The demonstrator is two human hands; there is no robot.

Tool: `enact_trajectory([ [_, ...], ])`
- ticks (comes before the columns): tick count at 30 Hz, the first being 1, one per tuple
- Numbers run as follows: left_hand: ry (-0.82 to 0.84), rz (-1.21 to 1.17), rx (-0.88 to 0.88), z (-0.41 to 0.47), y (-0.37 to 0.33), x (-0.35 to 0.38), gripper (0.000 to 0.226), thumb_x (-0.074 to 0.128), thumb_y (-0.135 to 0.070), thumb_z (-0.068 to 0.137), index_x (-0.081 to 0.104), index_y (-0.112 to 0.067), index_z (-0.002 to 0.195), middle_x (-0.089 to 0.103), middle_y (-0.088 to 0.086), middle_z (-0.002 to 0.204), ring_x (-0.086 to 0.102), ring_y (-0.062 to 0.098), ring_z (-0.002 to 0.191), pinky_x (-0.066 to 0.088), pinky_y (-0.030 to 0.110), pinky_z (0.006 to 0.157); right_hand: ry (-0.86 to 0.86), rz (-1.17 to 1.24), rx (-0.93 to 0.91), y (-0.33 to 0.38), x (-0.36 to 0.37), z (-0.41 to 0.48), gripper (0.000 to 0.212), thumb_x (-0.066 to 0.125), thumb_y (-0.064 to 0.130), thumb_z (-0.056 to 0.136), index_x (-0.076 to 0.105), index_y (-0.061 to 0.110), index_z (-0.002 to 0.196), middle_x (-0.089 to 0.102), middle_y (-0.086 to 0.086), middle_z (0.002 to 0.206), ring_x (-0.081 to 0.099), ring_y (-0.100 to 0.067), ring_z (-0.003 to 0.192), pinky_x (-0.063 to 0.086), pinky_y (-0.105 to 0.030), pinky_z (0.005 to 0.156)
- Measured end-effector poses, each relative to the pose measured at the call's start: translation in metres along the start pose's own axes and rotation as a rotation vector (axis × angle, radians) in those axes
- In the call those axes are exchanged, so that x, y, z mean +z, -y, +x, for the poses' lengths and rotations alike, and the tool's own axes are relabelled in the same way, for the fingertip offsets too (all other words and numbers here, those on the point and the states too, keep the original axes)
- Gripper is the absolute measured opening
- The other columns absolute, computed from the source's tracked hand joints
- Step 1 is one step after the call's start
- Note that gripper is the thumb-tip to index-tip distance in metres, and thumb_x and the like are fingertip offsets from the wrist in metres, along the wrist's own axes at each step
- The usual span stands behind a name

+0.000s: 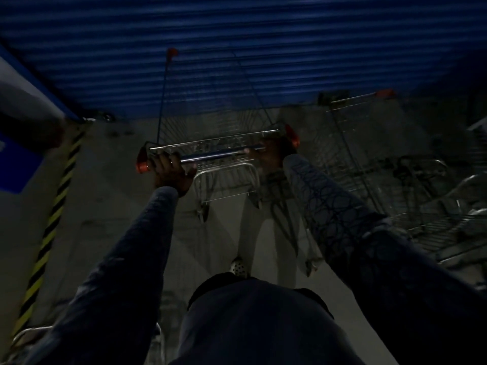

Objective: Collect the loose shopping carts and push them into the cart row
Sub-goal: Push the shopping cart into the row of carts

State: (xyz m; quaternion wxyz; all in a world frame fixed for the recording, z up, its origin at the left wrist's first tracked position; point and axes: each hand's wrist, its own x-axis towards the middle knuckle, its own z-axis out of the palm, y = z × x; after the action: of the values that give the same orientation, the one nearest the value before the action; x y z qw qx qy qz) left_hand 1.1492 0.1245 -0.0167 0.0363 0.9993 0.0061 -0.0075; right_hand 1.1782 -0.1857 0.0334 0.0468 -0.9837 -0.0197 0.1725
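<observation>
The shopping cart stands mid-scene on the concrete floor, its basket reaching far toward a blue ribbed wall. The left hand is wrapped around its handle bar near the left end; the right hand grips the right end. More carts stand just to the right.

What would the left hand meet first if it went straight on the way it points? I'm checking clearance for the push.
The left hand is already wrapped on the cart handle; beyond lies the cart's wire basket, then probably the blue corrugated wall.
</observation>
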Motion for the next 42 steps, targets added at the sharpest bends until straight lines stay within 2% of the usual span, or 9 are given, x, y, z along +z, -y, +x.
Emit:
enact_trajectory([
  [3,0.075,0.007,-0.056,0.001,-0.005,0.005,0.084,0.051,-0.064,0.093,0.045,0.004,0.140,0.035,0.040,0.145,0.026,0.056,0.138,0.008,0.060,0.118,0.024,0.049,-0.005,-0.006,0.004,0.002,0.098,0.021,0.091,0.081,0.037,0.026,0.153,0.031,0.002,0.162,0.020,-0.020,0.152,-0.007,-0.050,0.123],
  [7,0.097,-0.035,-0.056,-0.014,-0.016,-0.001,0.086,0.052,-0.066,0.092,0.042,0.002,0.143,0.034,0.036,0.146,0.025,0.054,0.138,0.006,0.058,0.118,0.022,0.078,-0.009,-0.013,0.007,-0.010,0.092,0.026,0.086,0.085,0.039,0.024,0.152,0.032,-0.001,0.161,0.023,-0.025,0.151,0.001,-0.045,0.125],
  [10,0.105,-0.020,-0.064,-0.036,-0.026,0.000,0.088,0.042,-0.071,0.092,0.047,0.003,0.139,0.041,0.035,0.140,0.032,0.053,0.133,0.012,0.058,0.117,0.038,0.095,0.000,-0.023,0.015,-0.029,0.107,0.017,0.095,0.073,0.044,0.025,0.149,0.036,-0.004,0.159,0.029,-0.029,0.148,0.015,-0.048,0.123],
  [13,0.100,-0.088,-0.085,-0.064,-0.035,0.010,0.091,0.034,-0.073,0.087,0.055,0.006,0.127,0.049,0.038,0.128,0.041,0.056,0.124,0.022,0.064,0.112,0.019,0.080,0.021,-0.034,0.031,-0.058,0.114,0.009,0.098,0.069,0.044,0.025,0.149,0.038,-0.006,0.158,0.030,-0.029,0.148,0.011,-0.051,0.123],
  [21,-0.071,-0.125,-0.011,-0.161,-0.060,0.006,0.076,0.043,-0.066,0.084,0.060,0.005,0.106,0.057,0.036,0.107,0.053,0.049,0.107,0.036,0.065,0.104,-0.057,0.228,-0.026,-0.051,0.070,-0.163,0.074,0.035,0.074,0.093,0.044,0.024,0.147,0.035,-0.007,0.158,0.022,-0.032,0.148,0.011,-0.048,0.121],
  [29,0.064,-0.115,-0.070,-0.252,-0.089,0.003,0.095,0.034,-0.080,0.080,0.053,-0.003,0.132,0.041,0.033,0.140,0.030,0.050,0.137,0.011,0.059,0.119,-0.047,0.231,-0.014,-0.080,0.098,-0.249,0.078,0.034,0.074,0.094,0.039,0.021,0.151,0.031,-0.009,0.160,0.020,-0.033,0.149,0.010,-0.047,0.121],
  [33,0.018,-0.098,-0.082,-0.289,-0.084,0.004,0.094,0.021,-0.082,0.076,0.058,-0.012,0.126,0.050,0.023,0.136,0.037,0.042,0.134,0.017,0.053,0.117,-0.038,0.187,-0.021,-0.083,0.115,-0.290,0.081,0.028,0.077,0.093,0.035,0.022,0.153,0.028,-0.007,0.162,0.017,-0.031,0.150,0.007,-0.050,0.122],
  [37,0.003,-0.100,-0.062,-0.331,-0.081,0.005,0.083,0.027,-0.075,0.081,0.063,-0.010,0.116,0.058,0.023,0.126,0.047,0.042,0.125,0.023,0.054,0.114,-0.052,0.202,-0.014,-0.080,0.131,-0.331,0.082,0.029,0.077,0.093,0.033,0.022,0.154,0.028,-0.008,0.162,0.019,-0.033,0.150,0.006,-0.051,0.122],
  [42,0.037,-0.126,-0.053,-0.389,-0.083,-0.002,0.089,0.022,-0.077,0.079,0.060,-0.011,0.125,0.051,0.025,0.137,0.038,0.042,0.136,0.013,0.050,0.117,-0.105,0.176,-0.013,-0.074,0.153,-0.382,0.074,0.032,0.073,0.095,0.040,0.026,0.151,0.032,-0.008,0.160,0.021,-0.033,0.149,-0.001,-0.051,0.122],
])
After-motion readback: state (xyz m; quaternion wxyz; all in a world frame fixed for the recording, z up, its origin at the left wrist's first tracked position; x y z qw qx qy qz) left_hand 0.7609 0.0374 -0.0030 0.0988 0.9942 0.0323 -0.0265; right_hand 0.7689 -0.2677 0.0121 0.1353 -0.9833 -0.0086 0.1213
